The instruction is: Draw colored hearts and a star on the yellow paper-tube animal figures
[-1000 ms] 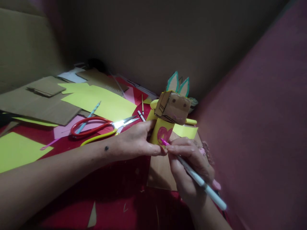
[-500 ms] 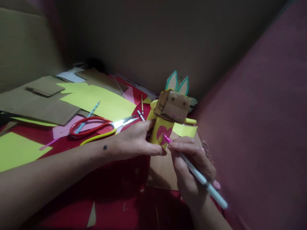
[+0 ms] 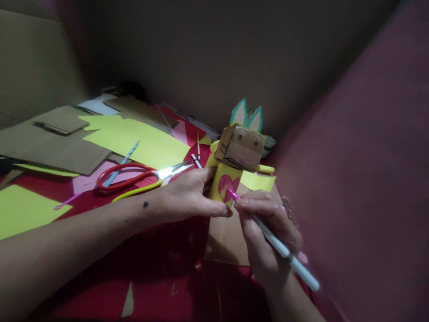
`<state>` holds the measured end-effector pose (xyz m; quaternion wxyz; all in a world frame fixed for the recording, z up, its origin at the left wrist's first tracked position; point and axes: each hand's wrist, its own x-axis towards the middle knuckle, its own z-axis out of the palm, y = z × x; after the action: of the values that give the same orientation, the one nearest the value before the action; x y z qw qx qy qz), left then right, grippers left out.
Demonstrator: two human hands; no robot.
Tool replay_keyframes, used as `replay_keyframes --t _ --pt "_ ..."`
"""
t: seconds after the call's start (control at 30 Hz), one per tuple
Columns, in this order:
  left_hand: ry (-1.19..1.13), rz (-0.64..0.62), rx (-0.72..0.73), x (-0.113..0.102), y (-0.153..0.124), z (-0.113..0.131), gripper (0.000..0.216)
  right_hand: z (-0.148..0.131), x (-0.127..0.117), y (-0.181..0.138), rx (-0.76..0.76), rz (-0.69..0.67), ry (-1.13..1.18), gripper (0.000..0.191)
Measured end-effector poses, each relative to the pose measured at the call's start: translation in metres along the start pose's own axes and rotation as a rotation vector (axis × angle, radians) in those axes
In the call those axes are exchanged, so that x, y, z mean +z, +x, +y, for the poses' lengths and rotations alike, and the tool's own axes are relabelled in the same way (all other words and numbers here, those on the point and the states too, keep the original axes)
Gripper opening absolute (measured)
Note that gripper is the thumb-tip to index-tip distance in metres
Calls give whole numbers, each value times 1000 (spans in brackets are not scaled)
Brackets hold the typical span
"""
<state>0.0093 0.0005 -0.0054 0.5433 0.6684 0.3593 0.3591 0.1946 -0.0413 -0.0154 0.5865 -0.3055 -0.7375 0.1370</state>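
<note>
A paper and cardboard figure [image 3: 217, 179] stands upright on a brown cardboard base [image 3: 224, 246]. Its boxy cardboard head [image 3: 244, 145] has drawn dots and pale ears [image 3: 239, 114] edged in green. On the yellow body is a pink heart [image 3: 225, 184], partly coloured in. My left hand [image 3: 197, 194] is wrapped around the lower body from the left, its thumb across the front and its other fingers hidden behind. My right hand [image 3: 270, 228] grips a marker [image 3: 276, 243] with a pink tip and pale barrel, the tip touching the heart.
Red-and-yellow-handled scissors [image 3: 140, 176] lie left of the figure, over a light blue pencil [image 3: 125, 158]. Yellow paper [image 3: 144, 143] and brown cardboard sheets [image 3: 56, 147] cover the left side of the red table [image 3: 157, 277]. A pink wall [image 3: 368, 188] rises close on the right.
The marker tip stays on the heart, with only a very slight shift of the right hand and marker. The figure's head and ears sit slightly further left. The left hand keeps its hold.
</note>
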Motion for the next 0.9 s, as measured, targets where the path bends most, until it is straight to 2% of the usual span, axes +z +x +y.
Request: replay_keyframes --t 0.2,0.67,0.9 --pt "33 -37 16 -3 2 -1 43 -2 1 2 44 8 3 20" --pt "24 -10 26 -2 1 -2 39 1 1 2 25 10 -1 21" --pt "62 -18 42 -5 1 -2 45 -6 2 6 8 -3 -31 22"
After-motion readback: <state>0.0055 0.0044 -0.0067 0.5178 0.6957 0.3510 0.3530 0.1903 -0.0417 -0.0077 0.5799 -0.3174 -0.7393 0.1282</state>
